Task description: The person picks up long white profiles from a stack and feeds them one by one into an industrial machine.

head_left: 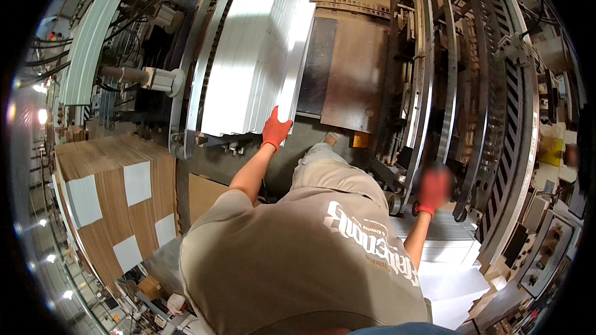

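Note:
My left hand (277,129), in a red glove, is closed at the near end of a row of white flat sheets (248,56), with thumb and fingers around the outermost ones. These sheets look like folded cardboard and lie close together between metal guides. At the right, my right hand (433,187), also red-gloved, is beside the ends of the long metal rails (448,80). A blur covers its fingers, so whether it holds anything cannot be made out.
A brown and white cardboard stack (115,195) stands at the left. White sheets (450,285) lie by my right arm. Beyond my legs is a brown metal plate (354,74). Machine frames with cables and a cylinder (158,79) rise on the left, and a striped rail (512,105) on the right.

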The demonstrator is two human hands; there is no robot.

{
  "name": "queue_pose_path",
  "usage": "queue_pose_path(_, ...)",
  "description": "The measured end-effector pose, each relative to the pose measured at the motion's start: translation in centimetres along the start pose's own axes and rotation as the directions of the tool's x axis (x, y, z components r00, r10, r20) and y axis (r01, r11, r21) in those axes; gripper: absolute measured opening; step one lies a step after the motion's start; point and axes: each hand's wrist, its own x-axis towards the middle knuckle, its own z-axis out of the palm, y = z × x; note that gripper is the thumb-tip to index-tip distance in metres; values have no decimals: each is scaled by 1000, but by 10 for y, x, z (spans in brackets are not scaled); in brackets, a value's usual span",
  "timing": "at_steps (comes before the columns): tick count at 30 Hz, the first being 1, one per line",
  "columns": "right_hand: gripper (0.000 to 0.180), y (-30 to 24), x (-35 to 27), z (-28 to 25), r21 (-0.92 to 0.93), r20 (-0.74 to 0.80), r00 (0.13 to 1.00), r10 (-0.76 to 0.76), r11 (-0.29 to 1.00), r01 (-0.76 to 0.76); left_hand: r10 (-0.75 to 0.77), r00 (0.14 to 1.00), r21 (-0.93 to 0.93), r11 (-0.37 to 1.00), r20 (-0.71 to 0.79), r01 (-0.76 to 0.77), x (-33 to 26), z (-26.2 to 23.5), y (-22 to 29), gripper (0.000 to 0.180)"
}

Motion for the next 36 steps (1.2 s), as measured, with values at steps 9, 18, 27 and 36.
queue_pose_path(9, 29, -51, 2, -43, 138, 22, 983, 181, 974, -182, -23, 997, 2, 1000, 76, 23, 27, 11, 3, 72)
queue_pose_path(18, 33, -42, 3, -36, 63, 49, 980, 191, 979, -194, 22, 1000, -111, 994, -20, -24, 32, 6, -2, 66)
queue_pose_path(27, 31, -45, 1, -38, 127, 51, 978, 201, 970, -206, -74, 997, -6, 997, -17, 74, 21, 0, 11, 61)
queue_pose_path(36, 29, -51, 2, -45, 155, 44, 982, 182, 970, -186, -140, 984, 74, 986, -108, 149, 49, 30, -20, 54)
